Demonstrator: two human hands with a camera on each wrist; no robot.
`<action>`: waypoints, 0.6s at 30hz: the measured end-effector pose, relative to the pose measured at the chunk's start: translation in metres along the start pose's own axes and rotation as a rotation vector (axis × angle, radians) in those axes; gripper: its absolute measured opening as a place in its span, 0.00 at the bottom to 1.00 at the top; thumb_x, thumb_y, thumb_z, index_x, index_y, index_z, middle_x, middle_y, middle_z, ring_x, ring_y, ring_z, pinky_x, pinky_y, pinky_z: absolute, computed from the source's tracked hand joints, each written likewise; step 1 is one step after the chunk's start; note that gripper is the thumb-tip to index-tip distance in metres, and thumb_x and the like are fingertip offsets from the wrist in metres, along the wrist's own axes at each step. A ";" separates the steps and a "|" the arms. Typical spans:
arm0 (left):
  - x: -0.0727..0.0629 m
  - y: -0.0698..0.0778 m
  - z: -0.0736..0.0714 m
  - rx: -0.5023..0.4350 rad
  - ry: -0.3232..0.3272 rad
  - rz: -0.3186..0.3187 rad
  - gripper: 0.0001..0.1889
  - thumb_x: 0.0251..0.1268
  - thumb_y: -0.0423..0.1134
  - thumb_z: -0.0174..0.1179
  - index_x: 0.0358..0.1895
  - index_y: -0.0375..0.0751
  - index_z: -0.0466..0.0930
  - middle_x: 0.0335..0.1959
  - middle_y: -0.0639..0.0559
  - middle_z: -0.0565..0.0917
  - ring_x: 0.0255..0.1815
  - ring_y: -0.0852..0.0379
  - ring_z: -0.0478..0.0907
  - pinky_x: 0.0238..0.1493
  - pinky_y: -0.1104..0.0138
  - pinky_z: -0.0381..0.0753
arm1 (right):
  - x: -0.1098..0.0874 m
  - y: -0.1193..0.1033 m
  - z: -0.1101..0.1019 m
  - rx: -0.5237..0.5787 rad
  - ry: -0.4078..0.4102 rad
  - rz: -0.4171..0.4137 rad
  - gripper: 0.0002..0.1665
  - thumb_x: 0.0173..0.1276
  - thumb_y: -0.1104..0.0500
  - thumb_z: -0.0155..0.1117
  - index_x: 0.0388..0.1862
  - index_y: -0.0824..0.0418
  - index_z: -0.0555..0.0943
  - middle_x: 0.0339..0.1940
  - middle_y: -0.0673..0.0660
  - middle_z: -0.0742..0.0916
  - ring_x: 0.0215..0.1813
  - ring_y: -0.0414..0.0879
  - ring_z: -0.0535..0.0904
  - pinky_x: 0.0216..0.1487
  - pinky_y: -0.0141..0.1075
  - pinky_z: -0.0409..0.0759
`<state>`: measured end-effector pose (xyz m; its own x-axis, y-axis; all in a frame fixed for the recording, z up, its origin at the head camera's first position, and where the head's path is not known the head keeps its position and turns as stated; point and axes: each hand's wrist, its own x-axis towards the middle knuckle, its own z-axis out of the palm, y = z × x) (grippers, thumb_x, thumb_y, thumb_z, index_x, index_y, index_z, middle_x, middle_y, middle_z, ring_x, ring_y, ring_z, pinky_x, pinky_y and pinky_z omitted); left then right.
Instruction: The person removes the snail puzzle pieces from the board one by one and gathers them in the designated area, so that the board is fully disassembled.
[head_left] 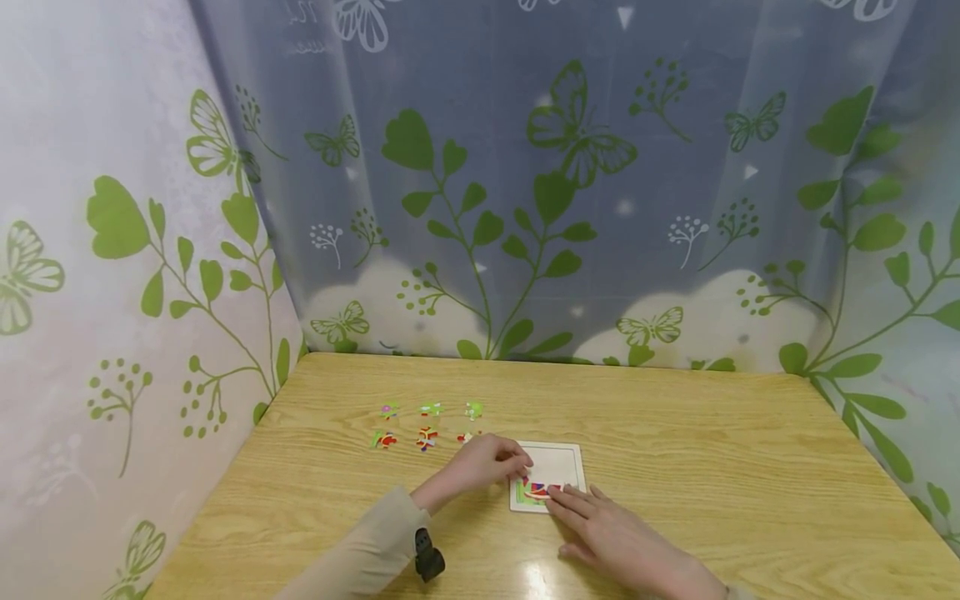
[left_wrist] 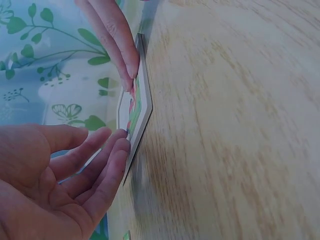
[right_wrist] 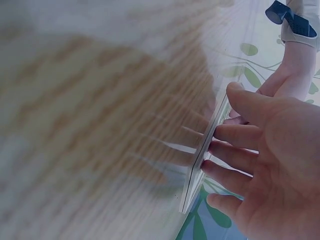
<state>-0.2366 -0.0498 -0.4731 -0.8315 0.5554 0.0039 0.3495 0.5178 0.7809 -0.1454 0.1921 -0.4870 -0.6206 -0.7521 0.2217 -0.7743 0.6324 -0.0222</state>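
Observation:
A square puzzle board with a pale frame lies on the table, its near part filled with red, green and purple puzzle pieces. My left hand is over the board's left edge, fingertips right at a small red and purple bit. In the left wrist view the thumb of that left hand stands apart from its loosely bent fingers. My right hand lays its outstretched fingers on the board's near right part. From the right wrist view, the right hand's fingertips meet the board's edge.
Several loose, colourful puzzle pieces lie in two rows left of the board on the wooden table. A printed curtain hangs behind the table and along its sides. A black band is on the left sleeve.

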 end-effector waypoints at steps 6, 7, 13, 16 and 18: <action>0.001 -0.001 0.002 0.030 0.010 -0.009 0.08 0.73 0.37 0.61 0.43 0.39 0.89 0.35 0.49 0.89 0.31 0.59 0.83 0.29 0.75 0.76 | 0.001 0.000 0.000 -0.013 0.005 -0.008 0.33 0.76 0.44 0.60 0.66 0.68 0.77 0.68 0.63 0.80 0.65 0.60 0.79 0.64 0.58 0.76; 0.001 -0.001 0.002 0.035 0.011 -0.009 0.08 0.73 0.37 0.61 0.43 0.39 0.89 0.34 0.50 0.89 0.31 0.60 0.83 0.29 0.75 0.76 | 0.001 0.000 -0.001 -0.012 0.002 -0.007 0.33 0.76 0.44 0.60 0.66 0.68 0.77 0.68 0.63 0.80 0.65 0.60 0.78 0.64 0.57 0.76; 0.002 0.001 0.001 0.052 0.025 0.005 0.07 0.72 0.37 0.62 0.44 0.42 0.89 0.36 0.54 0.89 0.32 0.67 0.78 0.33 0.73 0.77 | 0.002 -0.001 -0.002 -0.015 -0.010 0.000 0.33 0.75 0.44 0.60 0.67 0.67 0.77 0.67 0.63 0.80 0.65 0.60 0.78 0.64 0.57 0.76; 0.002 0.002 0.000 0.032 0.014 0.009 0.06 0.69 0.35 0.64 0.44 0.41 0.89 0.38 0.53 0.89 0.35 0.65 0.81 0.38 0.72 0.79 | 0.002 -0.001 -0.002 -0.012 -0.021 0.009 0.33 0.75 0.44 0.60 0.67 0.67 0.77 0.67 0.63 0.80 0.66 0.60 0.78 0.64 0.57 0.76; 0.002 0.002 0.000 0.008 0.003 0.019 0.07 0.67 0.33 0.66 0.45 0.39 0.89 0.37 0.52 0.89 0.37 0.61 0.83 0.41 0.71 0.81 | 0.002 -0.002 -0.003 -0.005 -0.033 0.018 0.33 0.75 0.44 0.60 0.68 0.67 0.77 0.68 0.63 0.80 0.66 0.60 0.78 0.65 0.57 0.75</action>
<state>-0.2377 -0.0481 -0.4717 -0.8259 0.5635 0.0203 0.3685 0.5123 0.7757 -0.1453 0.1898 -0.4835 -0.6385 -0.7461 0.1888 -0.7622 0.6469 -0.0211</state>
